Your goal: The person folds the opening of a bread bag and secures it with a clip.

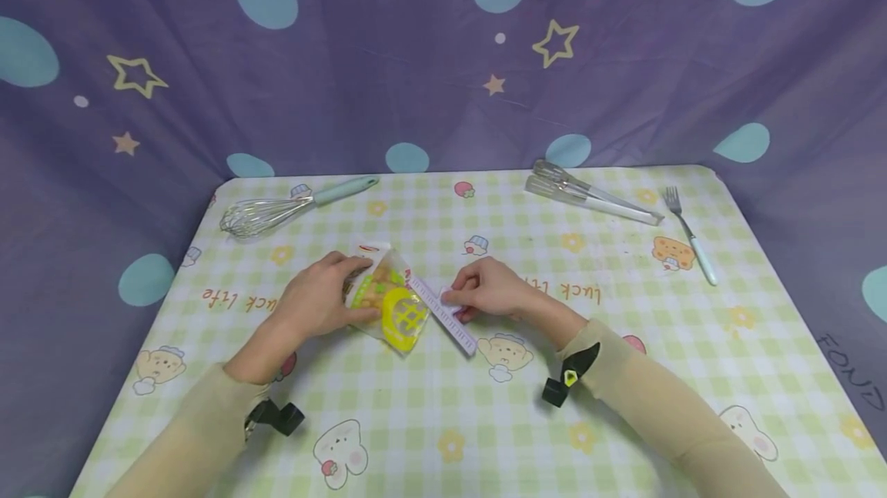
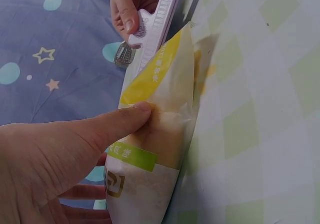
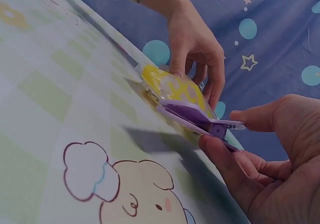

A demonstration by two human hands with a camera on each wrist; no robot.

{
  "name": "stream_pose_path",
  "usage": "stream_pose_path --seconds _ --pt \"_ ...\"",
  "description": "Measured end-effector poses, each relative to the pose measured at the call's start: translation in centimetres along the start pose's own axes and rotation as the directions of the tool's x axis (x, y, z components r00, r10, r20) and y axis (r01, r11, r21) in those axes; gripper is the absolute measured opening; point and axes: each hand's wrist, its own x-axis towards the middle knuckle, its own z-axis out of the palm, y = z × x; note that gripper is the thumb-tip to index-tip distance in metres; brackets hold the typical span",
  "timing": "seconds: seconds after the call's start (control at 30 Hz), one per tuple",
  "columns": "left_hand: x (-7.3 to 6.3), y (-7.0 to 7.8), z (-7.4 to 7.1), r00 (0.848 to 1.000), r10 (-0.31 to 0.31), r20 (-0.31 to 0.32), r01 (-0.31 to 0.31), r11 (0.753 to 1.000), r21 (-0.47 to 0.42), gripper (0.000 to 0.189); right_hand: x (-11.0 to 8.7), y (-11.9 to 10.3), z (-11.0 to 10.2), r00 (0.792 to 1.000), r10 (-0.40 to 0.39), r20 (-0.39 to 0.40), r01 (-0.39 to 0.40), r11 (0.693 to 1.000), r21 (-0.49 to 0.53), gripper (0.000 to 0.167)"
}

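My left hand (image 1: 315, 299) grips a clear snack bag (image 1: 406, 319) with yellow and green print, thumb on the near side. Tan pieces show through the plastic in the left wrist view. A lilac bag clip (image 1: 453, 329), long and marked like a ruler, lies along the bag's right edge. Its handle is pinched between thumb and fingers of my right hand (image 1: 493, 289). Seen from the right wrist, the clip (image 3: 187, 115) has its two long bars spread apart, right at the bag's edge. The left hand's far fingers are partly hidden behind the bag.
At the back left lies a whisk (image 1: 277, 213) with a pale green handle. Metal tongs (image 1: 596, 198) lie at the back right, and a fork (image 1: 689, 236) sits near the right edge. A checked cloth (image 1: 388, 421) covers the table; a purple curtain (image 1: 416, 82) hangs behind.
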Motion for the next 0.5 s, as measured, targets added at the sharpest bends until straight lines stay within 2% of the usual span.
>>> stream_pose_path --seconds 0.27,0.5 --pt "0.1 0.2 -0.1 1.0 0.001 0.014 -0.001 1.0 0.002 0.082 0.4 0.2 0.1 1.0 -0.024 -0.005 0.024 1.0 -0.012 0.016" --pt "0.3 0.2 -0.2 1.0 -0.001 0.027 0.0 1.0 0.011 0.082 1.1 0.2 0.3 1.0 -0.008 -0.017 0.007 1.0 -0.023 0.014"
